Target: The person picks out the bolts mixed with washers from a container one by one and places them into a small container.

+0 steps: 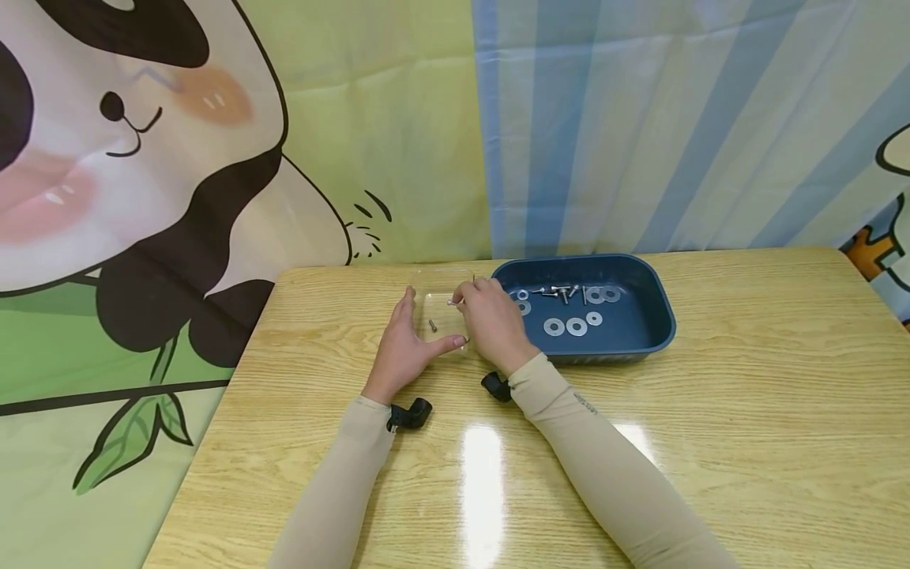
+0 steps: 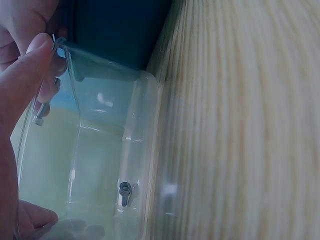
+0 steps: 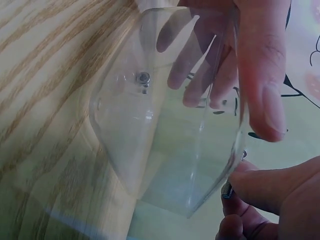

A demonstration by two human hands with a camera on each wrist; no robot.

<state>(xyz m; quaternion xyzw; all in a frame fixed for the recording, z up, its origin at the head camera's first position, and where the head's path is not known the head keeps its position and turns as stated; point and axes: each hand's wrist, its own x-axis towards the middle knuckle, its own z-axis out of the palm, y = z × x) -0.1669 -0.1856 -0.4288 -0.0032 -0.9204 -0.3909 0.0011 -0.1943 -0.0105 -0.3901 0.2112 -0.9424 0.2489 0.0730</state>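
A clear plastic box (image 1: 449,278) stands on the table, with a socket-head screw (image 2: 125,192) lying on its floor. My left hand (image 1: 407,348) holds the box from the left, fingers along its outer wall and the thumb at the near rim. Over the box's right side, my right hand (image 1: 495,320) pinches a second metal screw (image 2: 40,115) between thumb and fingertips. In the right wrist view the thread of this pinched screw (image 3: 227,189) shows beside the box's rim.
A dark blue bin (image 1: 667,332) sits just right of the box, behind my right hand. Inside it lie several washers (image 1: 576,326) and several screws (image 1: 564,293). The wooden table (image 1: 768,379) ends at a printed curtain (image 1: 618,118) at the back.
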